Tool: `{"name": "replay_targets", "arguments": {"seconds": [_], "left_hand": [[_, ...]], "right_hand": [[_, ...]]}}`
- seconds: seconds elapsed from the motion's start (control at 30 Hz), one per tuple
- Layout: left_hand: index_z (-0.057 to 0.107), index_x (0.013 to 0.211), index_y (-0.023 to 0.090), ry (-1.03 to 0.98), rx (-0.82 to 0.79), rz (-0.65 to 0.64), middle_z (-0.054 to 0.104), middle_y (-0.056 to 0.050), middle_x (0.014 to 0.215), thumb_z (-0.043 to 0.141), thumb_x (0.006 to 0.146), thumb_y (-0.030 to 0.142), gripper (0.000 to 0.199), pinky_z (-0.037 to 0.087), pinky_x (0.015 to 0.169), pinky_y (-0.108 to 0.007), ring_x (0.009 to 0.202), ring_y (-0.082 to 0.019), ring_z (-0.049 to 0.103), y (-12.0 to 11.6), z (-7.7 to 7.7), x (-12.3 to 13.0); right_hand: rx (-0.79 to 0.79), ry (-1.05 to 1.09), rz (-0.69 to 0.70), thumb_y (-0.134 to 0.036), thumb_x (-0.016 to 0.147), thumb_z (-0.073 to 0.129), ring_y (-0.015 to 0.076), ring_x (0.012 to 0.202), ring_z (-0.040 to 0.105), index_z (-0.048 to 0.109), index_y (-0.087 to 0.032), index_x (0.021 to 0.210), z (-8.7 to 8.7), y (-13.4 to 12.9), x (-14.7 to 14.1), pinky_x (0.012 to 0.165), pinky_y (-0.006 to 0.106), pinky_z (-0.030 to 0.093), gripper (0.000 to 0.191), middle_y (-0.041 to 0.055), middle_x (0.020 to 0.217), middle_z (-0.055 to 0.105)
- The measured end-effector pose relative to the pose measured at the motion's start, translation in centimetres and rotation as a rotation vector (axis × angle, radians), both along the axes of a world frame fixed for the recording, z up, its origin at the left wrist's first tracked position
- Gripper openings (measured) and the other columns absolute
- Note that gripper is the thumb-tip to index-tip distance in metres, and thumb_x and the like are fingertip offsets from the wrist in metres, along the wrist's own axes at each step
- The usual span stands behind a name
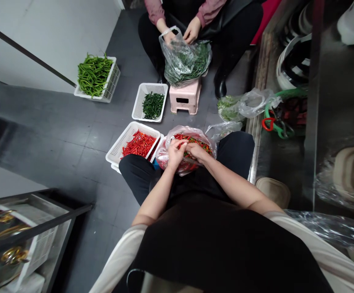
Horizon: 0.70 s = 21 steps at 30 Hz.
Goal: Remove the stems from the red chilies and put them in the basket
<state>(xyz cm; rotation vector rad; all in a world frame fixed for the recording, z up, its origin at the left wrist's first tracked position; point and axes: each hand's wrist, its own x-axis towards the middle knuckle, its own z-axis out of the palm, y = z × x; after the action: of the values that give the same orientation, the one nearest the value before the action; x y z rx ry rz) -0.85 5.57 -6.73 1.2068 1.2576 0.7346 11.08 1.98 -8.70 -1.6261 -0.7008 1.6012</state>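
Note:
An opened clear plastic bag (161,156) full of red chilies (203,143) with green stems sits between my knees. Over its mouth, my left hand (176,154) is closed in a pinch, and a bit of red chili shows at its fingertips. My right hand (196,151) is closed close beside it, fingers down at the chilies; what it grips is hidden. Left of the bag, a white basket (115,149) contains red chilies without visible stems, stacked on another basket.
Opposite, a person's hands (192,30) work in a bag of green chilies (192,61) on a pink stool (184,95). White baskets of dark green chilies (153,106) and long green peppers (94,75) stand left. Red-handled scissors (268,123) lie right, by a shelf (313,122).

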Motion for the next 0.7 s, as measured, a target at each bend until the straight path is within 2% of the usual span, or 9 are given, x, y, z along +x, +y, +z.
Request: {"name": "replay_targets", "arguments": {"seconds": [0.03,0.1,0.17,0.27,0.3,0.4,0.5,0.6,0.7], "left_hand": [[0.071,0.087,0.019,0.026,0.094,-0.020,0.068,-0.004,0.095,0.064,0.081,0.024,0.010,0.047,0.090,-0.030,0.095,-0.016,0.060,0.1,-0.1,0.0],[0.068,0.089,0.019,0.025,0.159,-0.015,0.068,-0.004,0.094,0.054,0.086,0.024,0.015,0.046,0.091,-0.031,0.093,-0.016,0.061,0.6,-0.5,-0.4],[0.064,0.087,0.018,0.042,0.062,0.002,0.065,-0.002,0.079,0.046,0.088,0.021,0.018,0.046,0.083,-0.029,0.078,-0.014,0.059,1.0,-1.2,-0.9],[0.059,0.080,0.017,0.154,-0.018,-0.100,0.058,0.001,0.068,0.053,0.084,0.022,0.009,0.044,0.075,-0.027,0.067,-0.013,0.054,0.8,-2.2,-1.2],[0.059,0.080,0.018,0.186,-0.007,-0.149,0.059,0.000,0.070,0.060,0.082,0.026,0.008,0.043,0.075,-0.027,0.068,-0.013,0.054,0.4,-2.4,-1.0],[0.060,0.083,0.018,0.247,0.021,-0.245,0.062,0.000,0.077,0.076,0.069,0.034,0.026,0.041,0.076,-0.028,0.073,-0.014,0.056,-0.5,-2.5,0.0],[0.058,0.075,0.017,0.240,-0.030,-0.265,0.059,0.001,0.070,0.077,0.068,0.029,0.023,0.039,0.069,-0.025,0.068,-0.013,0.052,-0.7,-2.3,0.6],[0.050,0.066,0.017,0.021,-0.259,-0.184,0.047,0.005,0.057,0.069,0.075,0.028,0.023,0.030,0.053,-0.020,0.052,-0.007,0.040,0.0,-2.1,0.2],[0.048,0.070,0.017,-0.308,-0.523,-0.070,0.038,0.007,0.052,0.064,0.078,0.031,0.022,0.019,0.043,-0.017,0.044,-0.004,0.031,0.5,-1.9,-0.6]], "right_hand": [[-0.059,0.097,-0.068,-0.027,0.088,0.056,0.0048,0.039,0.024,0.044,-0.019,0.062,0.0,-0.1,0.0,0.040,0.021,0.016,0.030,-0.0076,0.047,0.038],[-0.135,0.283,-0.212,-0.024,0.093,0.052,0.0042,0.038,0.029,0.048,-0.018,0.070,0.0,-0.2,0.4,0.038,0.018,0.019,0.024,-0.0055,0.052,0.048],[-0.181,0.442,-0.332,-0.024,0.098,0.046,0.0049,0.041,0.041,0.053,-0.017,0.079,0.1,-0.2,1.0,0.040,0.016,0.028,0.021,-0.0016,0.060,0.058],[-0.219,0.619,-0.417,-0.031,0.102,0.037,0.0087,0.053,0.056,0.054,-0.017,0.083,0.4,-0.1,1.5,0.051,0.018,0.043,0.030,0.0029,0.067,0.065],[-0.214,0.652,-0.424,-0.035,0.103,0.034,0.0098,0.056,0.059,0.054,-0.017,0.083,0.6,0.0,1.5,0.054,0.019,0.046,0.033,0.0034,0.068,0.065],[-0.165,0.678,-0.379,-0.047,0.102,0.026,0.0128,0.063,0.062,0.057,-0.016,0.090,1.1,0.2,1.2,0.062,0.023,0.050,0.045,0.0040,0.071,0.065],[-0.146,0.637,-0.278,-0.058,0.100,0.019,0.0146,0.067,0.062,0.056,-0.017,0.104,1.7,0.1,1.0,0.064,0.026,0.051,0.055,0.0042,0.079,0.066],[-0.122,0.549,-0.221,-0.060,0.099,0.021,0.0134,0.069,0.063,0.054,-0.021,0.112,2.0,-0.3,1.3,0.064,0.026,0.051,0.052,0.0039,0.087,0.067],[-0.095,0.366,-0.181,-0.052,0.096,0.044,0.0121,0.068,0.062,0.055,-0.022,0.105,1.7,-1.0,1.4,0.058,0.022,0.049,0.034,0.0041,0.087,0.068]]}}
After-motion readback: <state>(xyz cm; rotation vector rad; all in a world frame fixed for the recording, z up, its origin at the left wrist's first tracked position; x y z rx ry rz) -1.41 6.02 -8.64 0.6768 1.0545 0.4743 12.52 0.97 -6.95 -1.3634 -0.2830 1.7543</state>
